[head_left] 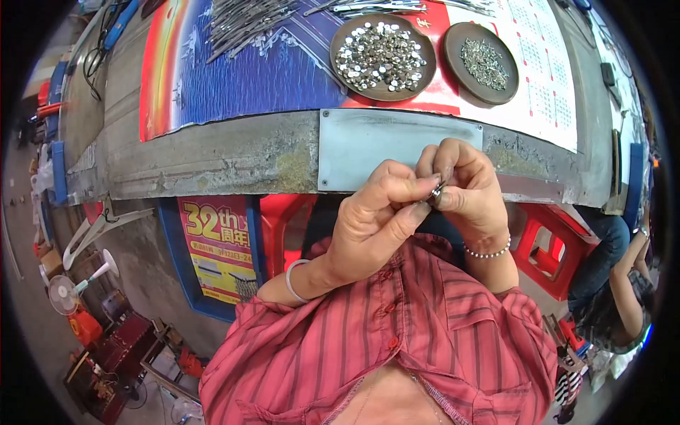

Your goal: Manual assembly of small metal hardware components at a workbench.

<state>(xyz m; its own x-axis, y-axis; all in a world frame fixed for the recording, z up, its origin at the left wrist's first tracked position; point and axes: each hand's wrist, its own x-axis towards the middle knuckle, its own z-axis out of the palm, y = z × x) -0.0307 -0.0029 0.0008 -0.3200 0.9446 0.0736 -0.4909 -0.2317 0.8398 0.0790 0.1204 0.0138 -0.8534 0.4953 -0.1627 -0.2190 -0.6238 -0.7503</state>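
Observation:
In front of my chest, at the table's near edge, both hands meet on a small shiny metal part [438,190]. My left hand [372,219] pinches it between thumb and forefinger. From the other side, the bent fingers and thumb of my right hand [473,185] close on it too. Fingertips cover most of the part, so its kind cannot be made out. Beyond the hands, a brown round dish [368,93] holds a heap of small silvery discs [382,57]. To its right, a smaller dark dish [455,55] contains many tiny metal pins [484,65].
A pale metal plate [368,145] is screwed to the worn table edge [241,166]. Long thin metal pieces [244,25] lie on printed sheets at the back. Red stools [549,248] stand below the table; another person [623,283] sits at the far right.

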